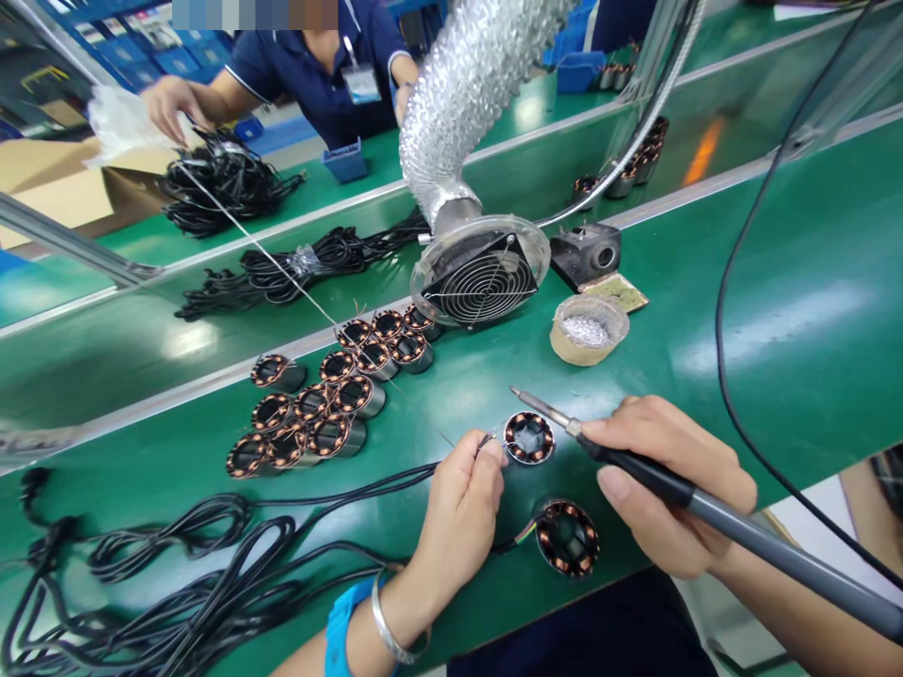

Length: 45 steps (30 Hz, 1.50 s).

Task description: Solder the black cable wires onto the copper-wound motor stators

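My left hand (462,503) is closed on the end of a black cable (402,481), with thin wire ends showing at the fingertips. Those ends are beside a copper-wound motor stator (529,438) lying on the green bench; whether they touch it I cannot tell. In my right hand (670,480) is a soldering iron (635,470), held like a pen. Its tip points up and left, just above that stator. Closer to me sits a second stator (568,538), with coloured wires and a cable running from its left side, partly behind my left wrist.
Several stators (310,404) stand in rows at left. Black cables (212,564) cover the bench's left front. A fume extractor hood (483,273) hangs mid-bench, near a solder tub (589,329) and iron holder (587,256). Opposite, a co-worker (317,75) reaches over a cable heap (218,179).
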Each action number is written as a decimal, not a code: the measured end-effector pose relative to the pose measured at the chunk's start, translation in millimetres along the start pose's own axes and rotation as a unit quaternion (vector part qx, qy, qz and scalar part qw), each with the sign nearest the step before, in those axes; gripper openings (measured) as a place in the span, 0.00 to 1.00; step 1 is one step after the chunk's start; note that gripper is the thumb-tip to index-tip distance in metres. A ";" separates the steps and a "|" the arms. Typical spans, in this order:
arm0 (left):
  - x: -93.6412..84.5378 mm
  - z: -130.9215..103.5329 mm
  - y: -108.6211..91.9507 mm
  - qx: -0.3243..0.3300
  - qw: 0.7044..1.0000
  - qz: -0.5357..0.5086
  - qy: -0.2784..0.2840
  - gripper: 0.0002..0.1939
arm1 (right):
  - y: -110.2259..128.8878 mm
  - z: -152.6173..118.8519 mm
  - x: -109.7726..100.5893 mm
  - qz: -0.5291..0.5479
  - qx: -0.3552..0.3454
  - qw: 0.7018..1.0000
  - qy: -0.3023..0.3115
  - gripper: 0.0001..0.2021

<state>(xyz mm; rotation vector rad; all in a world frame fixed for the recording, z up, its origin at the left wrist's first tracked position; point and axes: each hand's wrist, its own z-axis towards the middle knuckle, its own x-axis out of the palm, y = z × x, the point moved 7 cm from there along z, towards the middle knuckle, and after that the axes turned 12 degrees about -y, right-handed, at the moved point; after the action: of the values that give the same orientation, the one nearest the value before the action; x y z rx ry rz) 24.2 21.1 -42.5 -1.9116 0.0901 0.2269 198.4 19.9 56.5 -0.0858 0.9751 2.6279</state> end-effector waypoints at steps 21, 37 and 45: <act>-9.4 14.5 6.9 -0.025 0.997 -0.073 -0.013 0.16 | -45.9 0.7 72.3 0.063 -0.007 0.982 0.178 0.14; -11.5 18.7 12.1 -0.133 0.980 -0.142 0.040 0.20 | -47.4 -5.8 73.4 0.069 0.026 0.984 0.163 0.09; -20.8 22.8 -2.7 -0.028 0.998 -0.037 0.030 0.15 | -36.2 -10.1 58.9 0.069 -0.002 0.989 0.134 0.13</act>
<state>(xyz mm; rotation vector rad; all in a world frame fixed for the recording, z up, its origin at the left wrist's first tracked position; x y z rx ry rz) 1.7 42.4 -43.4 -1.9736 0.0543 0.1233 154.3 56.1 16.2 -0.3957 1.0977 2.7948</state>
